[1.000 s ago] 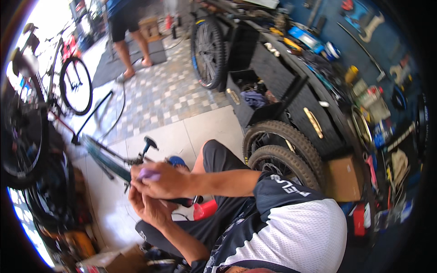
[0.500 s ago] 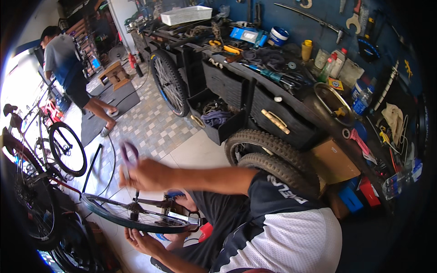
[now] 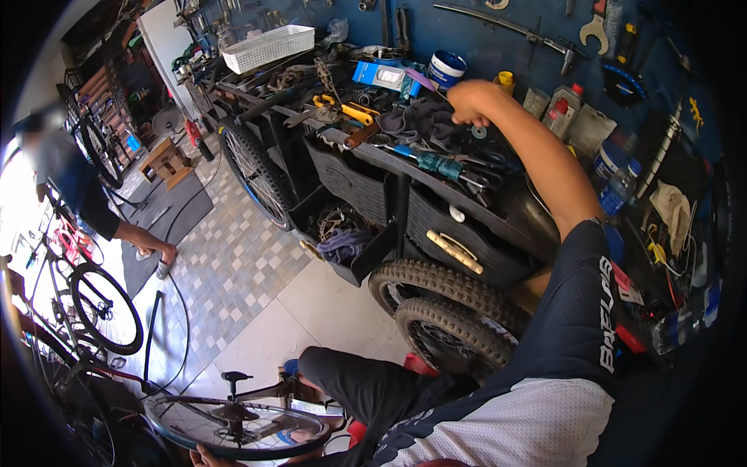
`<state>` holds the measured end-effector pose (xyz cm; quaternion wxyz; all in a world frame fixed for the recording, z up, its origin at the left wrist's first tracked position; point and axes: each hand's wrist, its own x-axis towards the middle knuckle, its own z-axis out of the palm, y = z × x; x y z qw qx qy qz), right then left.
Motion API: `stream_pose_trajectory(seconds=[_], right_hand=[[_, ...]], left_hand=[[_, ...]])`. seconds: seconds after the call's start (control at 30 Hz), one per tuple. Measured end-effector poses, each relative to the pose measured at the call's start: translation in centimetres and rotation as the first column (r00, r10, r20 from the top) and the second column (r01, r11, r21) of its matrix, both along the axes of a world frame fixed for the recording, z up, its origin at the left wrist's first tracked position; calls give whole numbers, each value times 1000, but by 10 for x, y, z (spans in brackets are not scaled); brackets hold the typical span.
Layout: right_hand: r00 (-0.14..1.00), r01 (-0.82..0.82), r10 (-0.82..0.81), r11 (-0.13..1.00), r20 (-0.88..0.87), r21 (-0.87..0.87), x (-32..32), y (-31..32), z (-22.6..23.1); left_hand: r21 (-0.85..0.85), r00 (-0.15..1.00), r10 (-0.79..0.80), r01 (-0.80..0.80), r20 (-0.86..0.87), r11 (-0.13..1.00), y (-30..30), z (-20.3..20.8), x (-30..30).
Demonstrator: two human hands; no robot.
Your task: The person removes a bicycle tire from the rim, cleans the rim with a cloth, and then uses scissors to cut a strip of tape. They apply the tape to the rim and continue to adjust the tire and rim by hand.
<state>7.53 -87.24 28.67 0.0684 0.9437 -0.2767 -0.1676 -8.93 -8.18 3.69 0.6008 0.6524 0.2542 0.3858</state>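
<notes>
My right hand (image 3: 476, 103) is stretched out over the cluttered workbench, its fingers closed. A slim purple tool (image 3: 421, 79) juts from it, beside a blue-and-white tub (image 3: 447, 70); its exact kind is unclear. Below the hand lies a dark crumpled rag (image 3: 416, 123). At the lower edge, my left hand (image 3: 205, 458) grips the near rim of a bicycle wheel (image 3: 171, 430), and most of that hand is cut off. The wheel lies tilted in front of my bent knee, its hub and sprockets (image 3: 236, 412) in the middle.
Yellow-handled tools (image 3: 358, 114), a white basket (image 3: 268, 48) and bottles (image 3: 618, 187) crowd the bench. An open drawer (image 3: 354, 253) juts out beneath it. Knobby tyres (image 3: 451, 335) lean below. Bicycles (image 3: 97, 311) stand at left, where another person (image 3: 74, 179) bends over.
My right hand has swung from above the wheel up and right to the bench with the purple tool. The view has shifted, and the wheel and left hand sit lower.
</notes>
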Motion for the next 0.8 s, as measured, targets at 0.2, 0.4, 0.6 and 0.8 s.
stream_pose_trajectory(seconds=[0.2, 0.4, 0.6, 0.8], right_hand=[[995, -93, 95, 993, 27, -76, 12, -3, -12], [870, -434, 371, 889, 323, 146, 39, 12, -48], [921, -297, 220, 931, 322, 211, 37, 22, -53], [849, -380, 183, 863, 496, 333, 36, -16, -66]], left_hand=[[43, 992, 67, -63, -103, 997, 21, 8, 16], [429, 955, 222, -120, -198, 895, 49, -14, 21], [282, 919, 315, -246, -235, 927, 34, -1, 25], [248, 936, 275, -220, -218, 944, 28, 2, 33]])
